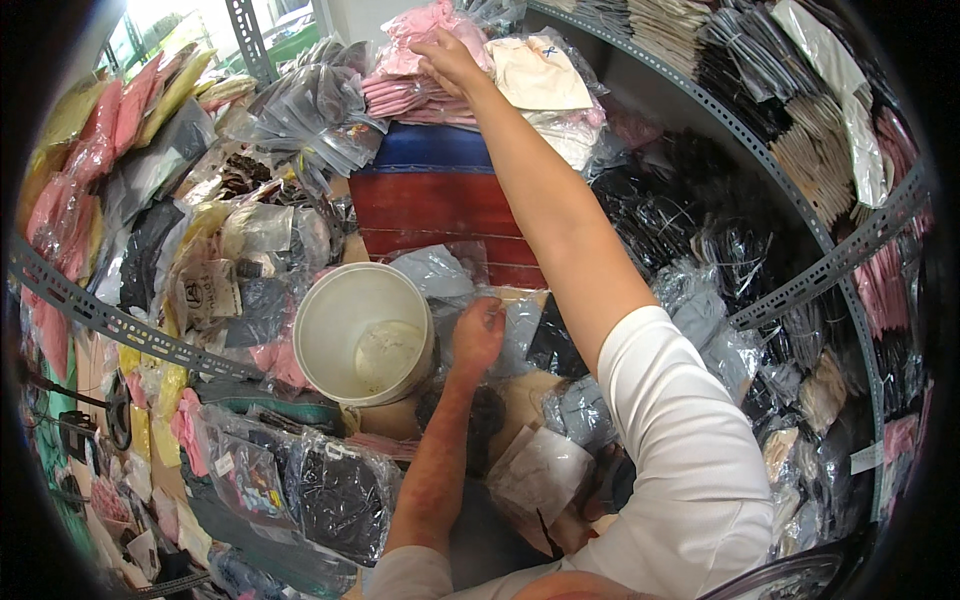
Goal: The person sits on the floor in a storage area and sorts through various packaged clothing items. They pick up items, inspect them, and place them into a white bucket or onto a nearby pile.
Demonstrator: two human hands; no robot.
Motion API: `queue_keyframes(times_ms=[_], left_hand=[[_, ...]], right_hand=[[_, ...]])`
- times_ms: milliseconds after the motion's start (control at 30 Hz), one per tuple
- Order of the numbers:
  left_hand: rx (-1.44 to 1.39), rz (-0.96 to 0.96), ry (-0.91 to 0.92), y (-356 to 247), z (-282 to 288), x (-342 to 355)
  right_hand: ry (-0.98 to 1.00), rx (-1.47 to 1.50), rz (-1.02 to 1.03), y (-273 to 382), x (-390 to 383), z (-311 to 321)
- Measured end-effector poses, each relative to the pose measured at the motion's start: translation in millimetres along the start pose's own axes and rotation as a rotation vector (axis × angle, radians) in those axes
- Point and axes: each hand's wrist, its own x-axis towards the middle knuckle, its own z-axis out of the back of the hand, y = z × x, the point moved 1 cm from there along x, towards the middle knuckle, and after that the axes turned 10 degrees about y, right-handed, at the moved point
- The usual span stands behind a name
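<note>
My right arm stretches far forward. My right hand (452, 62) is at a pile of pink folded garments (400, 92) at the top, its fingers bent onto the pink cloth. Beside that hand, to the right, lies a cream folded garment (540, 75) in clear plastic. My left hand (478, 335) is low in the middle, its fingers curled in; what they hold, if anything, is hidden. Just left of it stands a white plastic bucket (364, 335) with a pale patch on its bottom. Grey bagged garments (438, 270) lie beyond the left hand.
A dark red, blue-topped block (445, 205) stands under the pink pile. Perforated metal shelf rails (130, 325) curve along both sides. Bagged garments (265, 245) crowd the left, dark bundles (650, 220) the right. A black bagged garment (345, 490) lies near me.
</note>
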Motion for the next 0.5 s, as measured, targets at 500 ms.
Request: queue_keyframes(times_ms=[500], left_hand=[[0.014, -0.058, 0.025, -3.0, -2.8, -1.1]], right_hand=[[-0.928, 0.760, -0.501, 1.7, -98.0, 138.2]])
